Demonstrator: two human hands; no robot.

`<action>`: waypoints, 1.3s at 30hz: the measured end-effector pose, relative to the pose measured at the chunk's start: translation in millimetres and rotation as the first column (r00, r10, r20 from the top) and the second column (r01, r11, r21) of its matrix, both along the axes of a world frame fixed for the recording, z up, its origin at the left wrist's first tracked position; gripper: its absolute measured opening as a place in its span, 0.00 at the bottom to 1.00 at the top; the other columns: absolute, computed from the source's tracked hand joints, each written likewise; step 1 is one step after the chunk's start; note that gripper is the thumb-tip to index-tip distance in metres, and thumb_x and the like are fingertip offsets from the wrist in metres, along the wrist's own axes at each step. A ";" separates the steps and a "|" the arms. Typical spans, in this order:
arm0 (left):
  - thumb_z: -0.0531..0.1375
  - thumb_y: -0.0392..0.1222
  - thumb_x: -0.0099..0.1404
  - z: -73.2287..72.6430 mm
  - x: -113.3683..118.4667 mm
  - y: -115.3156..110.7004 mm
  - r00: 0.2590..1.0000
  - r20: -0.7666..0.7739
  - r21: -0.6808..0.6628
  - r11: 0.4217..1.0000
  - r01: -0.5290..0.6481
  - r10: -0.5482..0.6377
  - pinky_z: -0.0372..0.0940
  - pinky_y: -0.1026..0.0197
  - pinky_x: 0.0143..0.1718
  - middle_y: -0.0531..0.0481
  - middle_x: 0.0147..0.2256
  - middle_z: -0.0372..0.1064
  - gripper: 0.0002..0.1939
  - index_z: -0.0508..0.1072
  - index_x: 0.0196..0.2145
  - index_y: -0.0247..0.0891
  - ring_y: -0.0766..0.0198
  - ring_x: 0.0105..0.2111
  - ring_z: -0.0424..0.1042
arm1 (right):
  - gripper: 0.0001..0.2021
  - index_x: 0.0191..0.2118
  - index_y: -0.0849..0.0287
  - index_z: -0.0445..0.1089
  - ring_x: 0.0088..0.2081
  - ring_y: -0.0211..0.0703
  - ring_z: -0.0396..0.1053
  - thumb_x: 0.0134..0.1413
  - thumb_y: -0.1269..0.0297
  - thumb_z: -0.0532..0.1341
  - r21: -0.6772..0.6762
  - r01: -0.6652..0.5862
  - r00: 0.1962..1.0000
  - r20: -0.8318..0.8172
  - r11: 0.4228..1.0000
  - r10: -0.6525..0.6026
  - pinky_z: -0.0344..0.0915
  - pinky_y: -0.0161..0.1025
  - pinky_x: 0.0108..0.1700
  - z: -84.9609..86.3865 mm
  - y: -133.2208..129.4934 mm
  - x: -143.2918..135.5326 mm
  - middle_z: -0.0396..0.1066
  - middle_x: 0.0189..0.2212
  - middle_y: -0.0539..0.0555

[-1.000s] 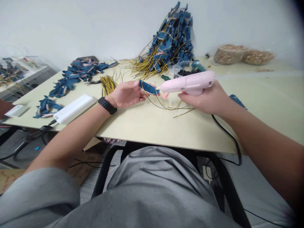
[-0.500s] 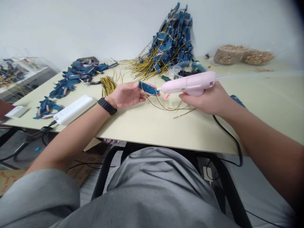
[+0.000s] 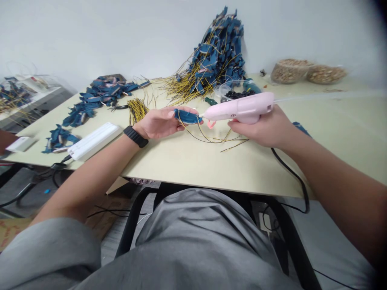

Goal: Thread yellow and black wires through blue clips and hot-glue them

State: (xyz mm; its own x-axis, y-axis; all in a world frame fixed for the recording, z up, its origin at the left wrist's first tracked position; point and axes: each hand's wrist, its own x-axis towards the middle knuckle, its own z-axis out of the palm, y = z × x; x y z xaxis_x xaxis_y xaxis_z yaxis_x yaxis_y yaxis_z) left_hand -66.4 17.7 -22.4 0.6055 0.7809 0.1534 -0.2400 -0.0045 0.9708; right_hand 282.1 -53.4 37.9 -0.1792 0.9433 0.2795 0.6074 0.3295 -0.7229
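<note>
Between the thumb and fingers of my left hand [image 3: 161, 123] is a long blue plastic part [image 3: 189, 117]. Thin yellow and black wires [image 3: 217, 140] hang from it over the table. My right hand [image 3: 263, 129] is wrapped round the handle of a pink hot glue gun [image 3: 242, 108]. The gun points left, its nozzle at the right end of the blue part; whether the tip touches it I cannot tell. A coral-coloured trigger [image 3: 211, 124] shows beneath the gun's body.
Behind my hands rises a tall heap of wired blue parts [image 3: 211, 60]. More blue parts [image 3: 99, 92] and a bundle of yellow wires [image 3: 136, 110] lie left, beside a white power strip [image 3: 95, 141]. Small black pieces fill a clear tub [image 3: 222, 90]. Two bowls [image 3: 290, 72] stand back right.
The blue part has turned slightly in my left hand and now lies more level. The glue gun's nozzle stays at its right end. The view has shifted a little.
</note>
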 end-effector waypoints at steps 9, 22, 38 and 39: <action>0.87 0.62 0.59 12.6 1.2 -9.1 0.999 -0.022 0.010 0.999 0.047 -0.046 0.75 0.59 0.44 0.33 0.60 0.91 0.37 0.94 0.58 0.35 0.54 0.50 0.87 | 0.13 0.32 0.48 0.71 0.36 0.55 0.71 0.46 0.59 0.76 -0.018 -0.023 0.999 0.032 1.000 0.023 0.70 0.53 0.40 4.9 -1.1 3.3 0.69 0.28 0.51; 0.86 0.71 0.59 13.2 -1.5 -6.7 0.995 -0.092 0.132 0.990 0.054 -0.042 0.78 0.53 0.47 0.33 0.59 0.91 0.42 0.94 0.59 0.38 0.48 0.46 0.89 | 0.14 0.35 0.48 0.74 0.40 0.63 0.78 0.50 0.53 0.78 -0.019 -0.050 0.998 0.025 0.999 0.051 0.80 0.60 0.44 3.6 -2.2 7.5 0.77 0.32 0.54; 0.86 0.71 0.59 12.0 -2.6 -8.0 0.995 -0.093 0.127 0.991 0.036 -0.024 0.78 0.51 0.51 0.33 0.60 0.91 0.42 0.94 0.60 0.38 0.47 0.48 0.89 | 0.14 0.33 0.47 0.72 0.39 0.60 0.75 0.47 0.54 0.77 0.020 -0.018 0.999 0.046 1.000 0.017 0.77 0.58 0.43 1.9 -1.5 9.1 0.75 0.32 0.54; 0.86 0.71 0.59 11.9 -2.8 -7.9 0.995 -0.093 0.126 0.991 0.039 -0.027 0.78 0.51 0.51 0.33 0.60 0.91 0.42 0.94 0.60 0.38 0.47 0.49 0.90 | 0.14 0.33 0.47 0.72 0.39 0.60 0.75 0.47 0.54 0.76 0.021 -0.017 0.999 0.048 1.000 0.016 0.77 0.58 0.43 1.3 -1.1 9.3 0.76 0.32 0.54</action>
